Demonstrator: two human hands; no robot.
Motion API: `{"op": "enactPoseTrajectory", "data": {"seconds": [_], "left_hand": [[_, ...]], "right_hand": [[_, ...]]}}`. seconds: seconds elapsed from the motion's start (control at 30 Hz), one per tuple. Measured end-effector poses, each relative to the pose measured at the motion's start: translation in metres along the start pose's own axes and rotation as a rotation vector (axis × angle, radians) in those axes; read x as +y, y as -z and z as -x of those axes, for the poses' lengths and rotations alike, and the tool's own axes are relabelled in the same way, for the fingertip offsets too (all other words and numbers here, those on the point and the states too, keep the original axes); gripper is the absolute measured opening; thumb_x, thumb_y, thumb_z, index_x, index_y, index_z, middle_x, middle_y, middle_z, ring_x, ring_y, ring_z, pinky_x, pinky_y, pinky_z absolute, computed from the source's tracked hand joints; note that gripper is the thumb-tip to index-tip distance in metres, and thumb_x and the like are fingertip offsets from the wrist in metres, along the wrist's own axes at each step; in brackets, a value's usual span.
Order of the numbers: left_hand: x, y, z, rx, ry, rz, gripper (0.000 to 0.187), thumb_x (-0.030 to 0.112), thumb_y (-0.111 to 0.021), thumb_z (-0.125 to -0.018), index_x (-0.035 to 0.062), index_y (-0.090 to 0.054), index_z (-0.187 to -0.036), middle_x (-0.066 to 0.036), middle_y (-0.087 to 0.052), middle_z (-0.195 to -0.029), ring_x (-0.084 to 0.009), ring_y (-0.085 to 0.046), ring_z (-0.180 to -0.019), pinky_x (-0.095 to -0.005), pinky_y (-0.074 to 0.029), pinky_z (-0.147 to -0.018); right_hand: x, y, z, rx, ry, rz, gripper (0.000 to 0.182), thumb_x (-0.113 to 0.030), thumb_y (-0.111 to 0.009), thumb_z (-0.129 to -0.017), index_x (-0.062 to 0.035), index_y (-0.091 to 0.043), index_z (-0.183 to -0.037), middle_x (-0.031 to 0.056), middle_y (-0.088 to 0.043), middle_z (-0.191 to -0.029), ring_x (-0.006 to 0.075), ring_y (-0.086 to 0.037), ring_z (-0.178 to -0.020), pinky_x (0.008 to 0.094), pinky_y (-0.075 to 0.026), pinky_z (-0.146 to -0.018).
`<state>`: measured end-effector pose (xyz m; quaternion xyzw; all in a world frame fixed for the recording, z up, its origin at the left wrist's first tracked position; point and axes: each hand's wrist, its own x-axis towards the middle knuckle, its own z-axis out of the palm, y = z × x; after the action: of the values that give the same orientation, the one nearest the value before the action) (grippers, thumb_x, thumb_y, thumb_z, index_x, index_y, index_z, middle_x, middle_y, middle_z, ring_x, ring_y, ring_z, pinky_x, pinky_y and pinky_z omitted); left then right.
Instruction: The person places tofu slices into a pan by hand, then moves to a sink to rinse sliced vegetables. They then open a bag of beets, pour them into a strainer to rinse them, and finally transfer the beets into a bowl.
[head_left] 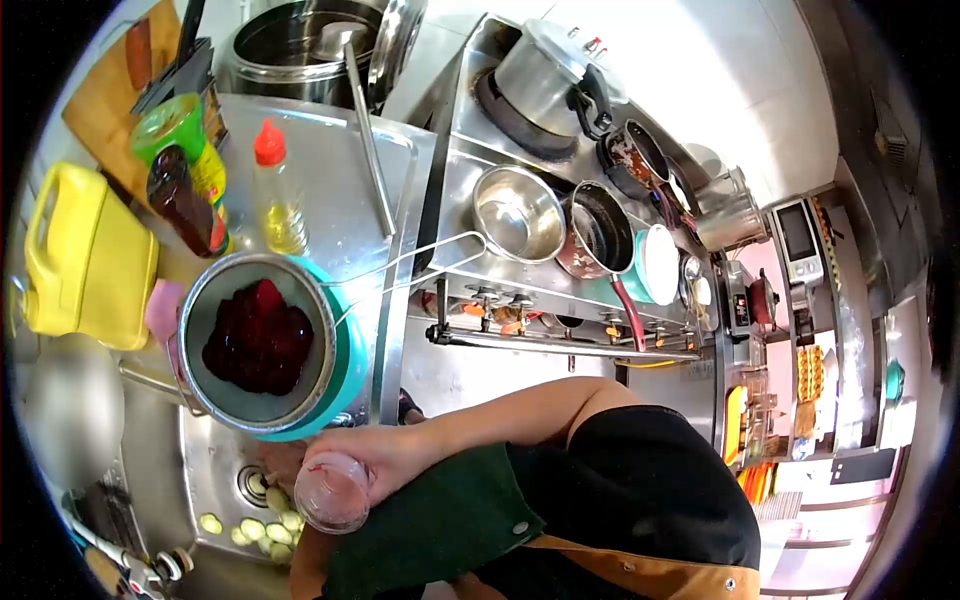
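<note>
Yellow jug [88,262] left; pressure cooker [545,75] on stove [520,265].

Bright, even light fills a strongly curved fisheye view with black corners, glare whitening the steel worktop [330,170].

A steel worktop [330,170] runs above the hand [370,455]. On it, up and left of the hand, stand a yellow jug [85,260], a dark sauce bottle [185,205], a red-capped oil bottle [275,190] and a green-lidded container [175,130]. A long steel rod [370,140] lies farther up.
</note>
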<state>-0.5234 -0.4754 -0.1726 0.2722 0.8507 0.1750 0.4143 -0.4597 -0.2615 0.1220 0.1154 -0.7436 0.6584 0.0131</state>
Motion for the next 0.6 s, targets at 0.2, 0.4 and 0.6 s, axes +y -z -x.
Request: {"op": "enactPoseTrajectory", "data": {"seconds": [0.2,0.4,0.6], "left_hand": [[-0.003,-0.011,0.004,-0.026,0.021,-0.028,0.010,0.012,-0.055,-0.073,0.0019,-0.057,-0.074,-0.011,-0.053,-0.070,-0.0216,-0.048,-0.064,-0.0359,-0.039,-0.059],[-0.006,-0.019,0.002,-0.032,0.023,-0.021,0.011,0.012,-0.055,-0.074,0.0015,-0.057,-0.076,-0.011,-0.054,-0.072,-0.0209,-0.049,-0.065,-0.0347,-0.040,-0.060],[-0.010,-0.021,0.003,-0.027,0.029,-0.001,0.011,0.012,-0.055,-0.075,0.0011,-0.057,-0.078,-0.010,-0.055,-0.073,-0.0201,-0.049,-0.066,-0.0335,-0.041,-0.061]], "right_hand": [[0.002,0.004,0.008,0.009,-0.023,-0.026,0.068,-0.028,-0.075,-0.063,-0.0033,-0.039,-0.115,0.0142,-0.046,-0.110,0.0277,-0.047,-0.102,0.0341,-0.039,-0.085],[0.005,0.005,0.011,0.033,0.013,0.004,0.067,-0.027,-0.074,-0.064,-0.0030,-0.038,-0.116,0.0143,-0.047,-0.108,0.0274,-0.048,-0.100,0.0343,-0.040,-0.083],[-0.001,0.005,0.011,0.006,-0.026,-0.055,0.069,-0.027,-0.075,-0.063,-0.0020,-0.039,-0.116,0.0134,-0.047,-0.109,0.0249,-0.048,-0.101,0.0329,-0.040,-0.085]]}}
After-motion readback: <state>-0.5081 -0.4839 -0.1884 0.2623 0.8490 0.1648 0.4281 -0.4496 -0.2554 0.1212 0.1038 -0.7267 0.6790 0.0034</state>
